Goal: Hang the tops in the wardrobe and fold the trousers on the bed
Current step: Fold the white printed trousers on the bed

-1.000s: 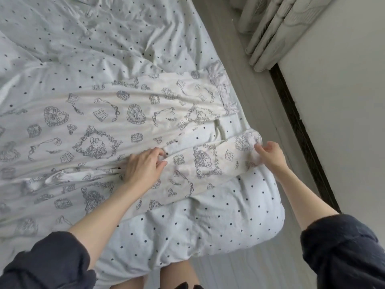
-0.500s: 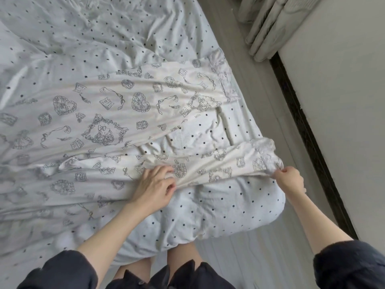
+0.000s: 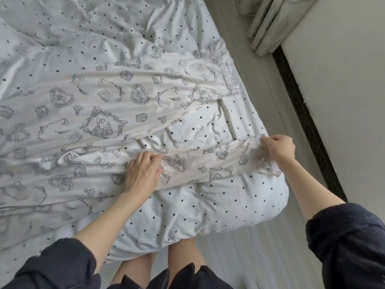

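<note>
The trousers [image 3: 116,113] lie spread flat on the bed [image 3: 208,205], their pale fabric printed with grey hearts, bows and books. Their two legs run toward the bed's end nearest the wall [image 3: 343,101], with a wedge of dotted bedding showing between them. The far leg ends in a lacy cuff [image 3: 224,65] at the bed's edge. The near leg lies across the bed's rounded corner.

The left hand [image 3: 143,176] rests flat on the near leg, fingers straight and pressing the cloth down, holding nothing. The right hand [image 3: 278,149] is at the near leg's cuff, at the bed's edge, fingers curled and pinching the fabric there.

Beyond the bed, a folded curtain [image 3: 270,24] hangs beside the wall, above a strip of pale floor [image 3: 260,84].
</note>
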Demonstrator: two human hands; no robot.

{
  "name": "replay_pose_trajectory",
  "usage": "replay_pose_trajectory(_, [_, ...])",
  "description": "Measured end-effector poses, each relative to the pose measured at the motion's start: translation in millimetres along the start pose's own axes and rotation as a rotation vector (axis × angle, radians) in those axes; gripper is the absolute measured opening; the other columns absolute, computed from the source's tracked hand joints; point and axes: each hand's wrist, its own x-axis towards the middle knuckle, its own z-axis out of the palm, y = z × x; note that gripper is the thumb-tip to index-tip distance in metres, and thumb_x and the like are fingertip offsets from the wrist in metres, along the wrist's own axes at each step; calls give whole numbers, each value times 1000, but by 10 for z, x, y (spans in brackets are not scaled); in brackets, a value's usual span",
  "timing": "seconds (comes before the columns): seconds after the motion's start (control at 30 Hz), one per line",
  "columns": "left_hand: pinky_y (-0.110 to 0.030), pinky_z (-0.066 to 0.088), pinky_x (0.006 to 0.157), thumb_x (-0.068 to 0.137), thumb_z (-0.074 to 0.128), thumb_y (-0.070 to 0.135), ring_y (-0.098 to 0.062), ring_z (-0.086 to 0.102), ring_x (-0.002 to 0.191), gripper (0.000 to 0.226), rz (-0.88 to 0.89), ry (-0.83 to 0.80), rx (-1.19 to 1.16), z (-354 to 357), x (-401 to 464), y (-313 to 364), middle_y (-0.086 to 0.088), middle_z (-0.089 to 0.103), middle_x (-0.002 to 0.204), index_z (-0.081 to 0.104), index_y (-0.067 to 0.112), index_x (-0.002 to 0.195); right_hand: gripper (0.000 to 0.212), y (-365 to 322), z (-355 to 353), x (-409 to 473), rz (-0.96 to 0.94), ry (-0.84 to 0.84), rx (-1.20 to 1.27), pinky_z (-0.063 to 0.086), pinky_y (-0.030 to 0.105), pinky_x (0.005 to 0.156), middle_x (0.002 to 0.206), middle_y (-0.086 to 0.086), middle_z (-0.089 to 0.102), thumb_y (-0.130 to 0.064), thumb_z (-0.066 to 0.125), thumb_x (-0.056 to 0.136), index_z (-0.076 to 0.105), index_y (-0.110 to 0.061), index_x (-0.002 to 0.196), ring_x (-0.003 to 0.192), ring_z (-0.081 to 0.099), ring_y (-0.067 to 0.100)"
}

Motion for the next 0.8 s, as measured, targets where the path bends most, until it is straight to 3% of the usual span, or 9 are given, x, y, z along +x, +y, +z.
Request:
replay_pose_trajectory(0.1, [-39, 40, 88, 88, 61, 23, -26, 48, 104, 38, 6, 26, 27, -67, 136, -31, -9, 53, 113, 58, 17, 125, 25, -98, -57, 7, -143, 169, -197, 27, 45, 100, 106, 9, 60, -32, 57, 86, 70, -13, 94, 115, 42, 31])
replay_pose_trajectory(0.17, [-38, 39, 88, 89, 60, 28, -25, 45, 106, 34, 18, -8, 42, -90, 198, -55, -6, 54, 112, 61, 19, 121, 27, -165, -102, 21, -245, 253, -211, 26, 44, 100, 117, 12, 56, -30, 54, 89, 70, -9, 98, 116, 41, 31])
replay_pose_trajectory(0.3, [-37, 36, 90, 93, 54, 25, -23, 51, 105, 22, 43, 47, 14, -126, 261, -76, -4, 61, 109, 67, 14, 108, 28, -347, -145, 58, -296, 290, -51, 32, 44, 99, 103, 14, 64, -28, 50, 94, 64, -4, 99, 102, 54, 34])
replay_pose_trajectory(0.4, [-36, 37, 82, 96, 43, 17, -22, 62, 75, 21, 39, 211, -100, -263, 335, -132, -5, 65, 80, 60, 5, 98, 27, -509, -136, 112, -284, 296, 22, 36, 44, 98, 103, 13, 66, -26, 48, 95, 60, -3, 101, 100, 56, 35])
replay_pose_trajectory(0.47, [-36, 36, 77, 97, 39, 16, -19, 55, 58, 20, 11, 288, -132, -385, 456, -200, 1, 55, 65, 55, 4, 98, 27, -609, -107, 178, -268, 280, 66, 37, 40, 95, 104, 13, 65, -27, 49, 95, 60, -3, 102, 102, 56, 33])
replay_pose_trajectory(0.57, [-36, 36, 80, 99, 40, 14, -20, 54, 65, 20, -72, 348, -190, -574, 757, -310, -1, 54, 74, 54, 2, 107, 24, -801, -64, 305, -219, 231, 225, 41, 35, 94, 107, 5, 63, -26, 51, 93, 60, -8, 107, 106, 57, 25])
replay_pose_trajectory(0.67, [-44, 40, 87, 95, 45, 7, -31, 58, 97, 28, -113, 353, -143, -673, 988, -328, -16, 59, 109, 49, 4, 123, 40, -905, -4, 403, -212, 70, 350, 38, 27, 94, 125, 2, 56, -29, 55, 92, 50, -13, 128, 116, 51, 16])
replay_pose_trajectory(0.73, [-47, 41, 90, 90, 51, 2, -34, 51, 110, 40, -87, 321, -74, -640, 993, -250, -20, 52, 124, 45, 4, 130, 51, -873, 66, 399, -193, 37, 244, 36, 34, 102, 136, 3, 50, -31, 54, 92, 40, -14, 138, 124, 46, 19])
replay_pose_trajectory(0.8, [-47, 42, 88, 83, 57, -4, -36, 51, 108, 44, -9, 312, -58, -535, 854, -101, -20, 52, 122, 48, 3, 126, 49, -713, 137, 374, -155, 90, 87, 35, 43, 105, 136, 8, 49, -29, 51, 93, 40, -11, 137, 127, 44, 26])
